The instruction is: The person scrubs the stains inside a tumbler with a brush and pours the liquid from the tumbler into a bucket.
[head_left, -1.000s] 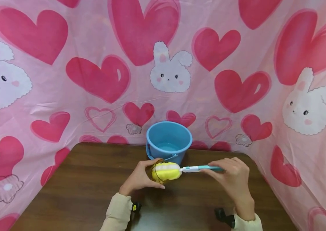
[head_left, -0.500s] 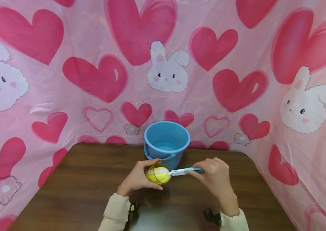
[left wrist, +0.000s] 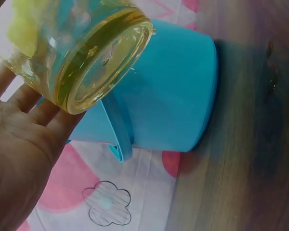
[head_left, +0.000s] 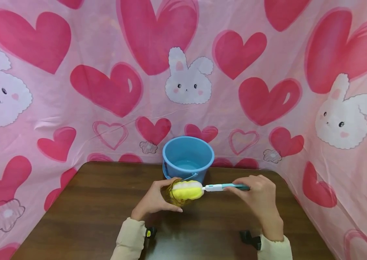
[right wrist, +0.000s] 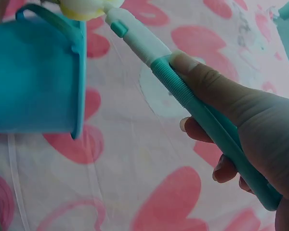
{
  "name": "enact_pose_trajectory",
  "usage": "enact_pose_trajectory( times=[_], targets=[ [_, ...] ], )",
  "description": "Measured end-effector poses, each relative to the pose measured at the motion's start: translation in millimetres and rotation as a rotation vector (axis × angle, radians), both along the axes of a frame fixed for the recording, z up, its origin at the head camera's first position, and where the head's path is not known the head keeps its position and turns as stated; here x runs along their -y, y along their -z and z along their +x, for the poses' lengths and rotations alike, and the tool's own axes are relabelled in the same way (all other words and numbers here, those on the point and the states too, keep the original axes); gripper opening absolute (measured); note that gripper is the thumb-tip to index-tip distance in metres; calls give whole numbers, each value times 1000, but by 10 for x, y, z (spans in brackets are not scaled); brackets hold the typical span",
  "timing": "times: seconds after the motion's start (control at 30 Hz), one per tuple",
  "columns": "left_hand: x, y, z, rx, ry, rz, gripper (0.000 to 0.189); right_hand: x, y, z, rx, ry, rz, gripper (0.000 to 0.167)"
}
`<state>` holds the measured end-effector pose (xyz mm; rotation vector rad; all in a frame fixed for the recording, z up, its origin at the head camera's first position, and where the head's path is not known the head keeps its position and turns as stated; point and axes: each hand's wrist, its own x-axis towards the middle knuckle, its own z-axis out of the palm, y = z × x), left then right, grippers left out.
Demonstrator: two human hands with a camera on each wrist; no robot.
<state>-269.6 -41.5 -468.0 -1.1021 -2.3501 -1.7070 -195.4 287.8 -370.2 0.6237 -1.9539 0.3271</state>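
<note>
My left hand (head_left: 153, 199) grips an amber glass cup (left wrist: 103, 65) tilted on its side, its mouth facing right and its thick base showing in the left wrist view. From the right, the yellow-and-white sponge head (head_left: 188, 190) of a bottle brush sits partly in the mouth, much of it outside the rim. The right hand (head_left: 259, 196) pinches the brush's teal and white handle (right wrist: 176, 89), thumb along the top and fingers below. Both hands are raised over the table, in front of the bucket.
A blue bucket (head_left: 188, 173) with its handle hanging at the front stands near the back edge of the brown wooden table (head_left: 105, 202). Behind and beside the table hangs a pink cloth (head_left: 121, 39) with hearts and rabbits.
The right hand first moved left, pushing the sponge head deeper into the cup, then drew back right, bringing more of it out. The left hand has stayed nearly in place.
</note>
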Motion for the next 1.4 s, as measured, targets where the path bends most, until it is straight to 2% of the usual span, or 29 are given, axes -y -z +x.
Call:
enact_pose_trajectory(
  times=[0.1,0.27,0.3,0.57,0.9,1.13,1.27,1.4],
  targets=[
    [-18,2,11,-11,0,-9,85,-22,-1,2,-1,16,5,64],
    [-51,18,21,-34,-21,-43,85,56,38,-33,12,33,80,46],
    [-56,-6,40,-25,-28,-50,85,82,48,-40,17,38,89,42],
    [-58,25,26,-11,-38,-66,86,280,122,-77,36,33,120,37],
    [-88,29,42,27,-30,-42,87,242,54,-12,22,12,100,37],
    [-85,-3,40,16,-4,-24,90,150,-6,4,8,-8,59,62],
    [-73,-11,42,25,4,-13,89,88,-29,30,4,-8,32,63],
    [-56,-10,37,44,3,-2,87,33,-54,33,-53,-25,-1,58]
  ],
)
